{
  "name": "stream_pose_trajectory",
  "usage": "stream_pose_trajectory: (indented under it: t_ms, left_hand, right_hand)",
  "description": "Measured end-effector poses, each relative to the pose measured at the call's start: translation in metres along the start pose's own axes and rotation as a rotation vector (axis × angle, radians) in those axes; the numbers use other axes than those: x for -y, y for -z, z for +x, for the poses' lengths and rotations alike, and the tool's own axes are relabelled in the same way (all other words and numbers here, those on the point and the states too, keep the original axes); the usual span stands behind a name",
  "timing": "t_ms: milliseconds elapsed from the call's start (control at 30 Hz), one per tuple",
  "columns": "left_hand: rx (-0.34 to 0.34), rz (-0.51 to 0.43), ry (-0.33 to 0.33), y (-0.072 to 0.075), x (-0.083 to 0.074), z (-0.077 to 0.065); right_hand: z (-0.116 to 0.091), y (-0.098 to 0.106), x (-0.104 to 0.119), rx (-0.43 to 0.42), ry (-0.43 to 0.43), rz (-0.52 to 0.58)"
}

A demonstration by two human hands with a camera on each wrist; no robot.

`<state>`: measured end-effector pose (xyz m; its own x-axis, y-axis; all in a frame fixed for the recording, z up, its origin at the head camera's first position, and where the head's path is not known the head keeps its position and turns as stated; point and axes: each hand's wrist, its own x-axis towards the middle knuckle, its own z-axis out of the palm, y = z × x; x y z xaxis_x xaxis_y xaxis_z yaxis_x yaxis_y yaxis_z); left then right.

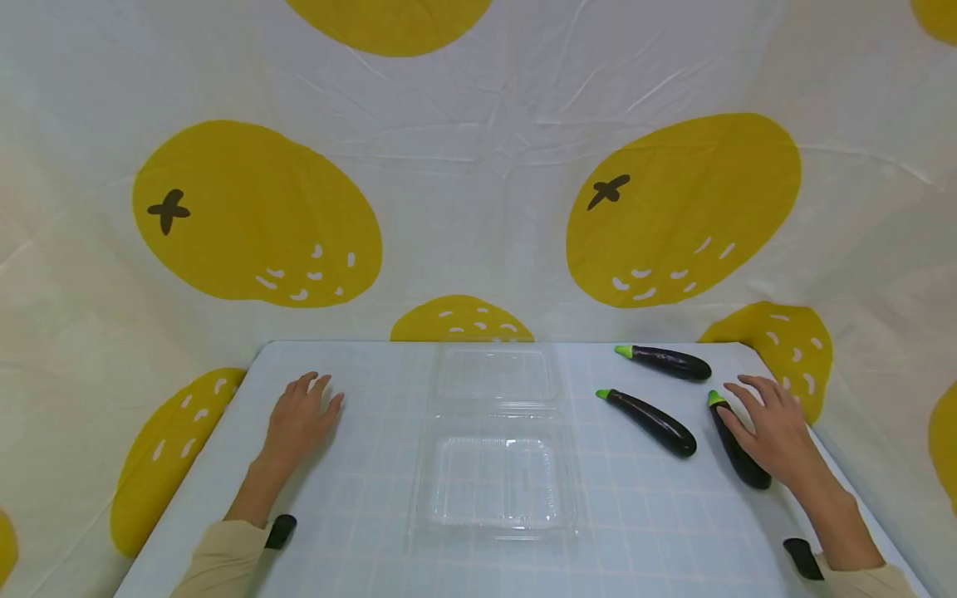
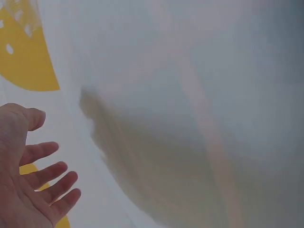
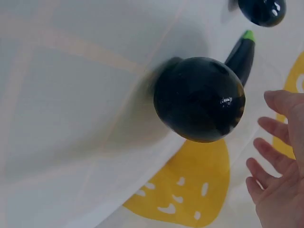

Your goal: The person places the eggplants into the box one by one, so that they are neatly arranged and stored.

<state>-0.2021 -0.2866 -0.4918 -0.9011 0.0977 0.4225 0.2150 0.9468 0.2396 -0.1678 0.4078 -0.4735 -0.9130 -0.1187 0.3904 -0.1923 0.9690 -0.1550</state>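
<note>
Three dark purple eggplants with green stem ends lie on the right of the table. One eggplant [image 1: 665, 363] is at the back, a second eggplant [image 1: 652, 422] lies slanted in front of it, and the third eggplant [image 1: 736, 444] is rightmost. Over that third one hovers my right hand [image 1: 773, 428], fingers spread and slightly bent; the right wrist view shows a gap between its fingers and the eggplant [image 3: 199, 99]. My left hand [image 1: 295, 419] holds nothing at the table's left, its fingers loosely spread. A clear plastic clamshell container [image 1: 493, 531] stands opened out in the middle.
A pale checked cloth covers the table [image 1: 359, 531]. Behind and around it hangs a white sheet [image 1: 478, 208] with large yellow fruit prints. Black bands [image 1: 281, 531] show at both wrists.
</note>
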Motion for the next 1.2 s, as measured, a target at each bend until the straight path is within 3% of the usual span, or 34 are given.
stream_pose_trajectory:
  t_ms: [167, 333, 467, 1067, 1200]
  left_hand:
    - [-0.028, -0.087, 0.036, 0.002, -0.01, -0.001]
    - [0.088, -0.151, 0.153, 0.006, -0.019, 0.0]
    - [0.142, -0.188, 0.202, 0.006, -0.023, 0.0]
    - [0.16, -0.36, 0.244, 0.001, -0.045, -0.004]
    - [0.14, -0.405, 0.223, -0.002, -0.05, -0.004]
  right_hand:
    - [0.001, 0.001, 0.003, -0.038, 0.016, 0.025]
    - [0.001, 0.0, 0.007, -0.045, 0.029, 0.037]
    - [0.0, 0.0, 0.01, -0.054, 0.053, 0.038]
    - [-0.001, 0.004, 0.027, -0.054, 0.093, 0.088]
    - [-0.001, 0.003, 0.03, -0.042, 0.095, 0.104]
